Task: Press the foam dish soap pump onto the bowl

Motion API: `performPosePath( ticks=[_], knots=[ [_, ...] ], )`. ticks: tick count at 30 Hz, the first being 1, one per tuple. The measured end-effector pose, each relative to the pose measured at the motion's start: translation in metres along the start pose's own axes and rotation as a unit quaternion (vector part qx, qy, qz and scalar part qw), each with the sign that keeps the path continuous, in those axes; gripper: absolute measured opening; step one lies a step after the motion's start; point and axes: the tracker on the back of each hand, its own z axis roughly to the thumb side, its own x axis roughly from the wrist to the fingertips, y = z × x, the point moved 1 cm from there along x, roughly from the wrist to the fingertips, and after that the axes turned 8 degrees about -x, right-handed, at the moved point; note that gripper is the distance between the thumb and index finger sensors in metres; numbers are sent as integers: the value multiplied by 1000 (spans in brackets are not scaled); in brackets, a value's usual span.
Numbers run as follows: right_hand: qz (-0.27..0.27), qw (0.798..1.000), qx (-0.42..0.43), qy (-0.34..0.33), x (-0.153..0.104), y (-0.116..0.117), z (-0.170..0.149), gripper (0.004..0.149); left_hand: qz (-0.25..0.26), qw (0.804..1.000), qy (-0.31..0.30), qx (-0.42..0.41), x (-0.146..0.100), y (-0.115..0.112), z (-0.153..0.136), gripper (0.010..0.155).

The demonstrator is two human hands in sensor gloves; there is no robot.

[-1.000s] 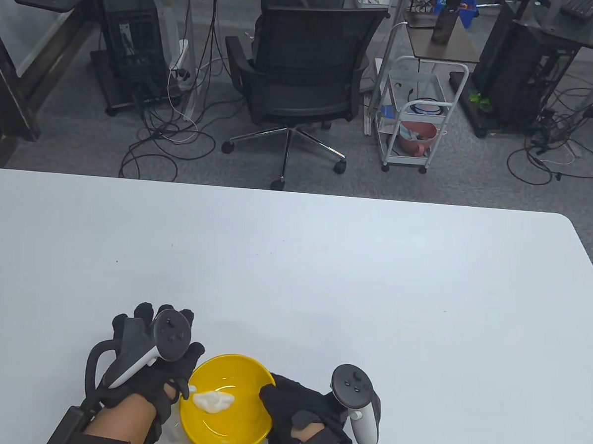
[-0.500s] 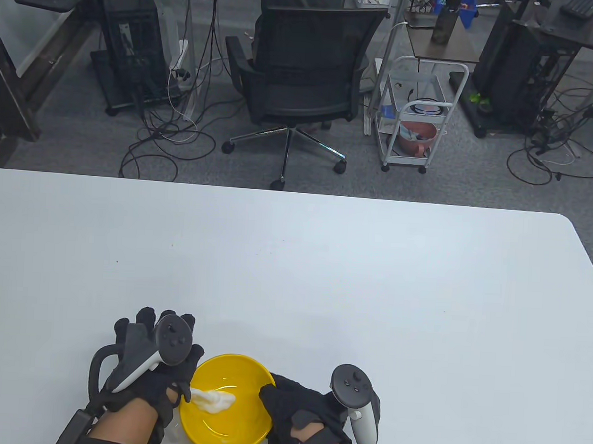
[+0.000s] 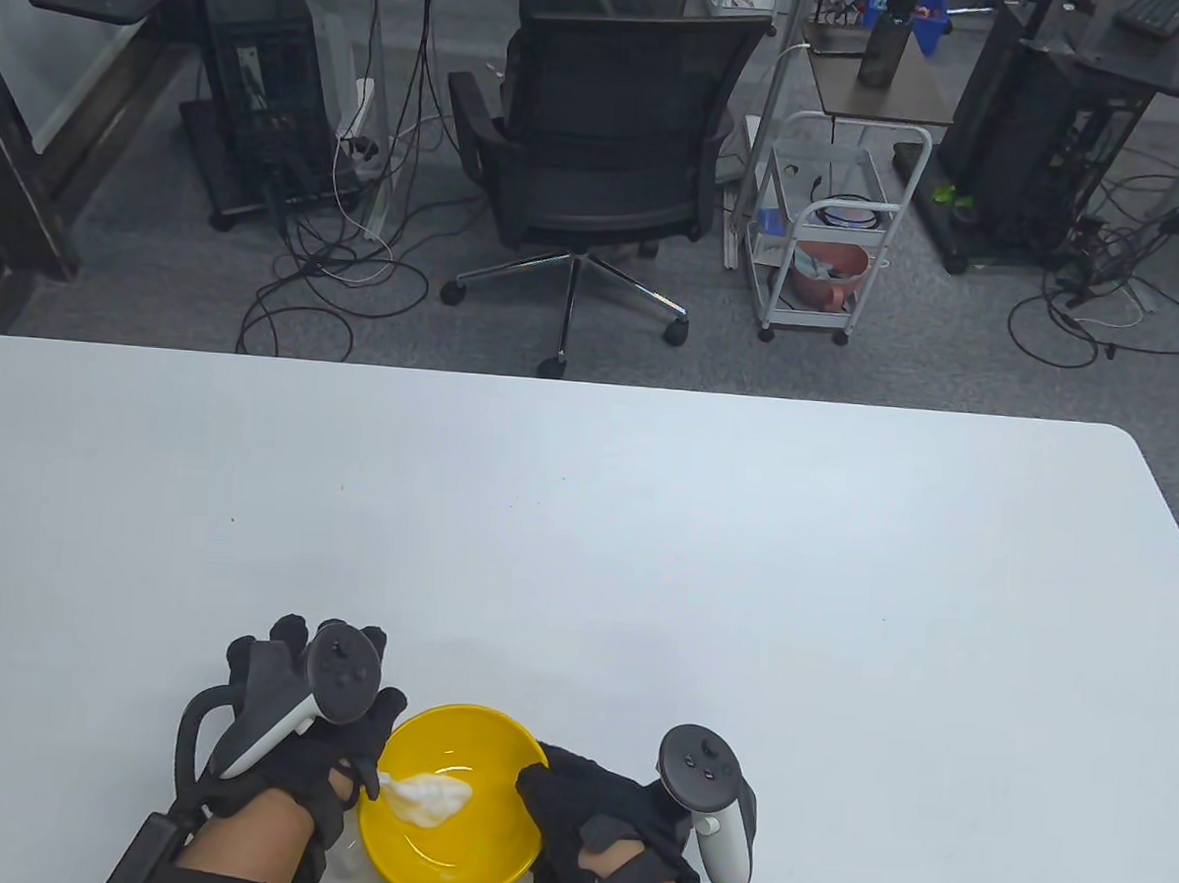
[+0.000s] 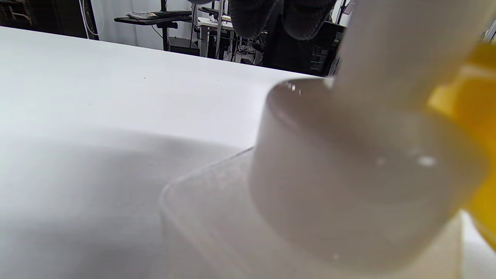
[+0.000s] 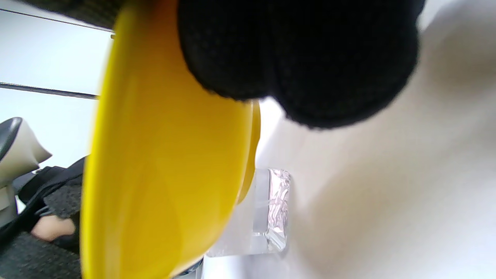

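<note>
A yellow bowl sits at the table's near edge with a blob of white foam inside. My left hand covers and presses the white pump head of a foam soap bottle at the bowl's left rim; only the nozzle tip shows beneath it. The left wrist view shows the white pump on the clear bottle, with my fingertips above and the bowl at the right. My right hand grips the bowl's right rim; its fingers lie over the yellow rim.
The white table stretches far and right of the bowl. Its far edge meets an office floor with a black chair and a white cart. The clear bottle base stands right beside the bowl.
My left hand has sunk slightly onto the pump. The foam blob in the bowl has grown and now reaches the nozzle. My right hand and the bowl have not moved.
</note>
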Motion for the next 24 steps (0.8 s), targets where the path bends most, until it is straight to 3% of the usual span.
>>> performPosePath(
  ticks=[5, 24],
  knots=[
    [1, 1000, 0, -2, 0, 0, 0, 62, -24, 998, 9, -53, 1, 8, -6, 73],
    [0, 1000, 0, -5, 0, -1, 0, 62, -1, 1000, 4, -18, 0, 0, -2, 69]
  ],
)
